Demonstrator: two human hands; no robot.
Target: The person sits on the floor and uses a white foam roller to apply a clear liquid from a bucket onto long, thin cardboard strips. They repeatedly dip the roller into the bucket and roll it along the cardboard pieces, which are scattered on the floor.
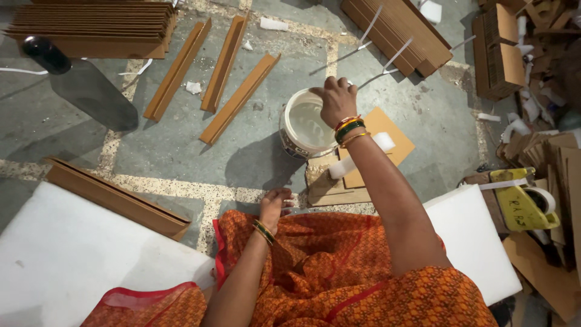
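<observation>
Reaching forward, the right hand (336,100) sits at the far rim of a white bucket (302,124) on the floor, fingers curled in; whether they pinch anything cannot be told. The bucket lies directly under and just left of that hand. The left hand (275,206) rests near the lap, loosely curled, well back from it. A cardboard sheet (387,130) lies just right.

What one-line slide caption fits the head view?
Right hand reaching into a white bucket on the floor, left hand near the lap, cardboard angle strips beyond.
</observation>
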